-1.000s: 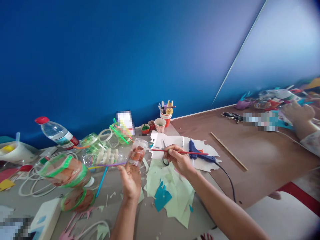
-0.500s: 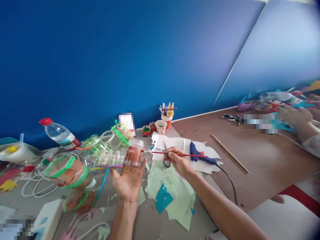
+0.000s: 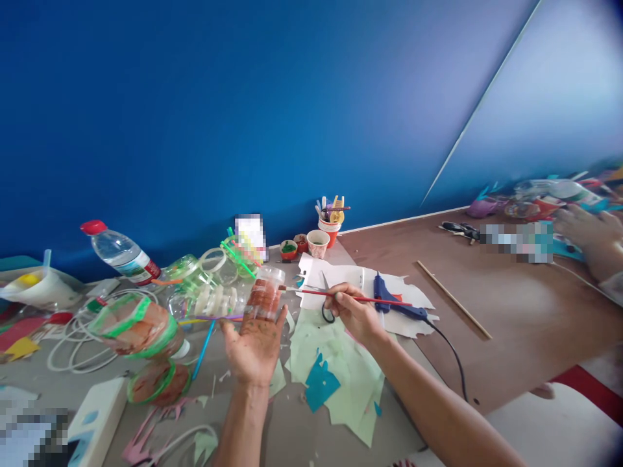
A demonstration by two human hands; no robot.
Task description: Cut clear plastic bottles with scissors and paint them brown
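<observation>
My left hand (image 3: 256, 353) is palm up and paint-stained, with its middle fingers inside or behind a clear plastic bottle piece (image 3: 265, 295) partly coated in reddish-brown paint. The thumb and little finger stick out to the sides. Between the thumb and fingers of my right hand (image 3: 353, 311) is a thin red paintbrush (image 3: 311, 293), held nearly level. Its bristle tip touches or almost touches the painted side of the bottle piece. Scissors (image 3: 328, 314) lie under the right hand, and a blue glue gun (image 3: 384, 298) rests on white paper just beyond it.
Paint cups (image 3: 289, 250) stand by the wall. On the left are a water bottle (image 3: 121, 253), green-rimmed painted bottle parts (image 3: 134, 324), a white cable and a power strip (image 3: 95, 421). A wooden stick (image 3: 455, 300) lies right; another person's hand (image 3: 586, 233) is at far right.
The view has shifted slightly, so everything sits a little differently in the picture. Both hands keep their hold, and the brush tip stays at the bottle piece's right side.
</observation>
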